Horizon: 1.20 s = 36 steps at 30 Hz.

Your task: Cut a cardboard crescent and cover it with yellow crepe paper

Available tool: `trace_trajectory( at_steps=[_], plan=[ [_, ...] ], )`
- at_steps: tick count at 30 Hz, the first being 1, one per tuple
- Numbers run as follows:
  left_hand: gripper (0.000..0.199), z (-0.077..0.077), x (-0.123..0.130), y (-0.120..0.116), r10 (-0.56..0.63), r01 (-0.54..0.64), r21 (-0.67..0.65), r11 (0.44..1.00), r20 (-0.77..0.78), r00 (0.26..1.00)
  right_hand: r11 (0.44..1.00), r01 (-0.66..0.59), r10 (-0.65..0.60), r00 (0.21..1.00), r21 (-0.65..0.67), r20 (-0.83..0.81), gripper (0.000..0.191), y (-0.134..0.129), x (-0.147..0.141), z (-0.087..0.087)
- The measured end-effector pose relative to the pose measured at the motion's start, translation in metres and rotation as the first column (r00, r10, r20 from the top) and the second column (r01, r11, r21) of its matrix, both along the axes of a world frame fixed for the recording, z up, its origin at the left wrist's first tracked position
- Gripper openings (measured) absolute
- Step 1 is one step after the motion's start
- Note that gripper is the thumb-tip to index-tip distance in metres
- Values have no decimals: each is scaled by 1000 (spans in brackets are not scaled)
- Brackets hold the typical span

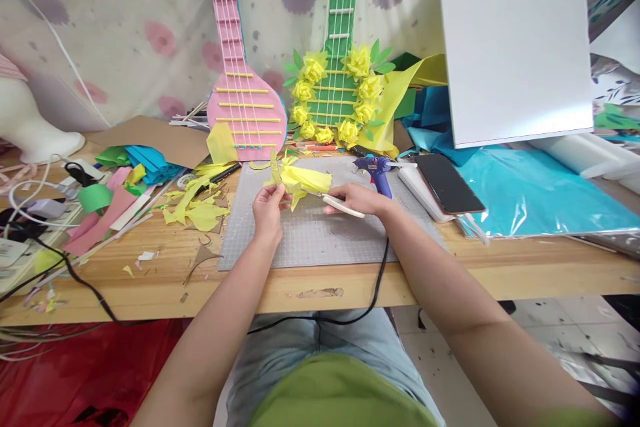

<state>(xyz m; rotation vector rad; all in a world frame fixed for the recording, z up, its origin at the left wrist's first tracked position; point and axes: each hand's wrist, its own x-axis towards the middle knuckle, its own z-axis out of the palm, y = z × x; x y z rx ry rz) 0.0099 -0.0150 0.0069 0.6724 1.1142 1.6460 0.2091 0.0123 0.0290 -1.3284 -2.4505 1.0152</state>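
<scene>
Yellow crepe paper (313, 179) is pinched in my left hand (270, 206), above the grey cutting mat (330, 244). My right hand (356, 199) holds scissors (344, 206) with white handles, their blades pointing left at the yellow paper. How far the blades are apart cannot be made out. Just behind my right hand lies a blue glue gun (379, 174). Yellow scraps (203, 214) lie to the left of the mat. Behind it stand a pink paper instrument (247, 107) and a green one (340, 40) ringed with yellow paper flowers (359, 60).
A black phone (449, 184) and a wrapped blue sheet (545, 194) lie on the right. A white board (517, 54) stands behind them. Paper strips (95, 197) and a power strip (35, 247) are on the left. A black cable (380, 274) hangs over the table's front edge.
</scene>
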Motion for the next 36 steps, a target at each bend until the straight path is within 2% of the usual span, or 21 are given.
trace_trajectory(
  at_steps=[9, 19, 24, 30, 36],
  plan=[
    [27, 1, 4, -2, -13, 14, -29, 999, 58, 998, 999, 20, -21, 999, -29, -48, 49, 1, -3, -3],
    [24, 2, 3, -2, -45, 46, -3, 999, 142, 989, 998, 25, -30, 995, -64, -94, 49, -1, -8, -5],
    [23, 2, 2, -1, -48, 45, 26, 999, 153, 987, 997, 7, -16, 994, -78, -108, 50, -2, -12, -4],
    [23, 3, 4, -3, -86, 80, 47, 996, 133, 987, 1000, -1, -2, 993, -27, -117, 47, -3, -9, -3],
    [23, 1, 4, -2, -117, 112, 51, 992, 109, 987, 998, 13, -23, 988, -65, -152, 48, 0, -7, -6]
  ],
)
